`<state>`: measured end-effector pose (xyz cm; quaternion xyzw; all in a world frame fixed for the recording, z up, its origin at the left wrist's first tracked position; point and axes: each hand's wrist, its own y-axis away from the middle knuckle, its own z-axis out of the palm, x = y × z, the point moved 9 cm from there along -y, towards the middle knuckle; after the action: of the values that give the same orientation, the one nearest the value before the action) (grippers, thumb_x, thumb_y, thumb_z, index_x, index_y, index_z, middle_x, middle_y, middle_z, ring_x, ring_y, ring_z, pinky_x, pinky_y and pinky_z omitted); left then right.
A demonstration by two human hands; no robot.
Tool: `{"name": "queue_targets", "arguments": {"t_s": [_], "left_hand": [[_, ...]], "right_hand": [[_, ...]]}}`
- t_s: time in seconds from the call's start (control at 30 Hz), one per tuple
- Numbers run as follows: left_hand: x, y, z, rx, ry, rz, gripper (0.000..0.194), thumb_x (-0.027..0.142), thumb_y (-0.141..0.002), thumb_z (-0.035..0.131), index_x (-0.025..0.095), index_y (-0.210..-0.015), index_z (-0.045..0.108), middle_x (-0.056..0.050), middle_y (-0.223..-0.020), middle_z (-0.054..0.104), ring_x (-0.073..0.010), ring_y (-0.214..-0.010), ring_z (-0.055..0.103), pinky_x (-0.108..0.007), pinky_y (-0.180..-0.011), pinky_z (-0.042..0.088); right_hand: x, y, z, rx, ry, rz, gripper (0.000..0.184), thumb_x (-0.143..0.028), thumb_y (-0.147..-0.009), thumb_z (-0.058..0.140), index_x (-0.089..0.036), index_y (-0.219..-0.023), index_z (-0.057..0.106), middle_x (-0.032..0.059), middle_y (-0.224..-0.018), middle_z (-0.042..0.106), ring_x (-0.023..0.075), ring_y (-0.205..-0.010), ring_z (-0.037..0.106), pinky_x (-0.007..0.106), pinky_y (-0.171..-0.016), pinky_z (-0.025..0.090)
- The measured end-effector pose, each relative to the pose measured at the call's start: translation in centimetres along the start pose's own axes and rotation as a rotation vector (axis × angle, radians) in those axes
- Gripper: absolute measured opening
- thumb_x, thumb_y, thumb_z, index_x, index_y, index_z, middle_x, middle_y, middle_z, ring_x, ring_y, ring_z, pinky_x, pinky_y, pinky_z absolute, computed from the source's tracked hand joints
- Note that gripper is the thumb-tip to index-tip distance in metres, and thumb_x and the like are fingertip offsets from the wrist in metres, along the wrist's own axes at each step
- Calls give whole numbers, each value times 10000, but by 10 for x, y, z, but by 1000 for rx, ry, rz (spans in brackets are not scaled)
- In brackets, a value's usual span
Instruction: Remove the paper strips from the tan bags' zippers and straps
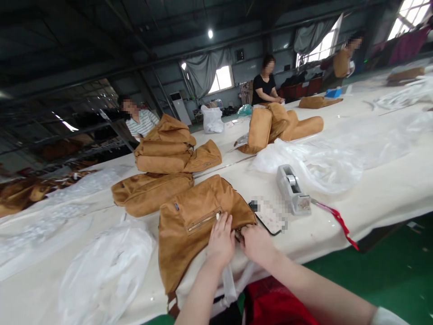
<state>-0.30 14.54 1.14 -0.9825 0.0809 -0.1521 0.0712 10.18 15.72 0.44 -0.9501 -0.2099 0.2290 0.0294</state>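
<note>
A tan brown handbag (194,207) with a zipped front pocket lies on the table right in front of me. My left hand (221,239) grips its near edge, with the fingers over the leather just below the zipper. Close beside it, my right hand (257,243) has curled fingers closed on the bag's right end, by a small dark fitting that they partly hide. A whitish translucent strip (229,284) hangs below my left hand; whether the hand holds it I cannot tell. A phone in a patterned case (270,215) lies just beyond my right hand.
A grey tape dispenser (292,189) stands right of the phone, with a red strip (341,223) beside it. Clear plastic bags (104,271) lie to the left and right. More tan bags (165,158) are piled behind. Several people (265,88) are across the table.
</note>
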Motion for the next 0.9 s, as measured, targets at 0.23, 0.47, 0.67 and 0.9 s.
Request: {"name": "queue_targets", "arguments": {"t_s": [0.23,0.47,0.67,0.9], "left_hand": [[-14,-7,29,-37,-186,-13,558,193,-873,364,69,-1416,327,-185,-1461,397,-259,-1368,347,-495,-1164,203],[8,-2,28,69,-355,241,489,126,-874,354,84,-1356,423,-155,-1409,480,-223,-1321,422,-477,-1184,150],[4,-6,36,46,-417,243,464,110,-882,349,85,-1330,467,-153,-1381,513,-245,-1276,473,-509,-1155,209],[6,-7,35,6,-403,206,472,78,-874,337,105,-1319,491,-136,-1387,510,-253,-1271,474,-515,-1125,252]], "right_hand": [[5,13,11,-319,-685,18,349,-271,-929,362,-191,-654,562,-6,-495,553,132,-486,537,233,-543,421],[9,38,20,-401,-841,187,227,-267,-882,438,-174,-791,624,-69,-379,409,107,-370,422,192,-408,327],[35,43,22,-408,-757,258,240,-225,-880,419,-156,-830,643,-69,-379,411,96,-350,390,181,-386,289],[62,46,15,-444,-714,279,252,-236,-891,415,-149,-821,641,-68,-385,425,88,-355,361,179,-397,287]]}}
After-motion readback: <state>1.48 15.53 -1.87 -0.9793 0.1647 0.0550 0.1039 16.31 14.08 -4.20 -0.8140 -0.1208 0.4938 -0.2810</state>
